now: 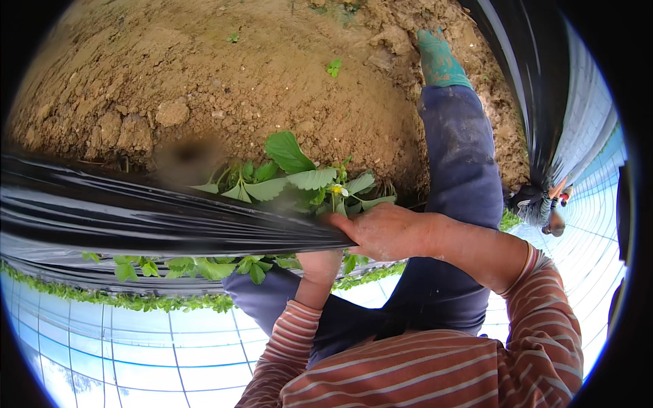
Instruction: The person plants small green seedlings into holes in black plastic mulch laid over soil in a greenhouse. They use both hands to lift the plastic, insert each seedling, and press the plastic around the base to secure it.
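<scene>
A sheet of black plastic film (168,209) stretches from the left and is drawn into taut folds that meet at my right hand (387,232). My right thumb and fingers pinch the film's gathered end. Just below, my left hand (320,265) reaches up behind the film, which hides its fingers, so its grip cannot be made out. A strawberry plant (289,153) with broad green leaves lies against the soil above the film. Its white flower (337,189) with a yellow centre is close to my right thumb.
Brown, clumpy soil (229,92) carries small seedlings (333,67). My leg (459,148), in dark trousers and a green boot (443,60), extends along the right. More black film (535,76) rises beyond it. Another person (535,209) bends farther off. Strawberry leaves (199,268) line the film's lower side.
</scene>
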The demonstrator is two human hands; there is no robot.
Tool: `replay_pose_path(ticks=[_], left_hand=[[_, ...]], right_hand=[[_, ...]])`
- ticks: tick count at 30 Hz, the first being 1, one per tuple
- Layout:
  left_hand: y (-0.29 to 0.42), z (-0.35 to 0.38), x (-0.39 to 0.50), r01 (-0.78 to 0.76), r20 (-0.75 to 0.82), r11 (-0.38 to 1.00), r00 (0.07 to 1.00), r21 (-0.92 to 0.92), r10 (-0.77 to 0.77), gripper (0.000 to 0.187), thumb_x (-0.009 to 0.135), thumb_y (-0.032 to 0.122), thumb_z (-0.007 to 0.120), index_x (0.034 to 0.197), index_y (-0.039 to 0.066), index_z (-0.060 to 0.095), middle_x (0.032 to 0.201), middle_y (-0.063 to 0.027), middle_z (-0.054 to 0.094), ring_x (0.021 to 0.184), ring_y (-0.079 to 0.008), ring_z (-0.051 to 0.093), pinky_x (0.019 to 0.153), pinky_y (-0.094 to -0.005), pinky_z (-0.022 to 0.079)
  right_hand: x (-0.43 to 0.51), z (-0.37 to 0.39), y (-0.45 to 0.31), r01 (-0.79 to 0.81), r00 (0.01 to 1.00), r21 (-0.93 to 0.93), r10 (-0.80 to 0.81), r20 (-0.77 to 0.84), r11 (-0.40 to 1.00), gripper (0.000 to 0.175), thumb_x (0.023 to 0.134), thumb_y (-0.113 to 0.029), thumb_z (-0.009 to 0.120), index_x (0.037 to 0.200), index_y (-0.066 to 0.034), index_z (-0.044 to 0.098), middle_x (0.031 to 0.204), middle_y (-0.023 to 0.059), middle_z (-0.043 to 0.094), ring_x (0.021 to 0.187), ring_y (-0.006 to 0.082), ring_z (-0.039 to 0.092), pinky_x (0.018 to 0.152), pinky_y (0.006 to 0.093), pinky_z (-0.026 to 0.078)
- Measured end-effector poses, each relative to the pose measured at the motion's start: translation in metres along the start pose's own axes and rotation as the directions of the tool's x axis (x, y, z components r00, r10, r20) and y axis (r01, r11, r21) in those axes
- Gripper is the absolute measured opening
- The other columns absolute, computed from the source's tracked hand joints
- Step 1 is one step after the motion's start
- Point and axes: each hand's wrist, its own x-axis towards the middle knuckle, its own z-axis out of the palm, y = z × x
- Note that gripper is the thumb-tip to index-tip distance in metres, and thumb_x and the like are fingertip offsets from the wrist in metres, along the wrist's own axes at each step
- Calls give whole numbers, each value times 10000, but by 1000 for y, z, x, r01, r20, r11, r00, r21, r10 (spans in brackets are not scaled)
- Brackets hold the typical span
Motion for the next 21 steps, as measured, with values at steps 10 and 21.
replay_pose_path(ticks=[10,21], left_hand=[[-64,21,-14,261,227,139,949,-955,-217,349,957,156,512,1267,37,403,1232,-108,471,1103,-242,463,977,-398,384],[-85,45,51,410,429,262,903,-874,16,502,1036,281,392,1482,61,326,1482,-117,396,1347,-255,380,1151,-434,274]], right_hand=[[-7,-8,-7,2,993,67,-10,118,998,624,916,-128,466,1477,-11,218,849,211,644,798,381,651,678,466,503],[0,-15,-5,3,996,57,-8,88,998,581,903,-183,532,1431,-50,328,864,201,659,807,404,645,698,496,500]])
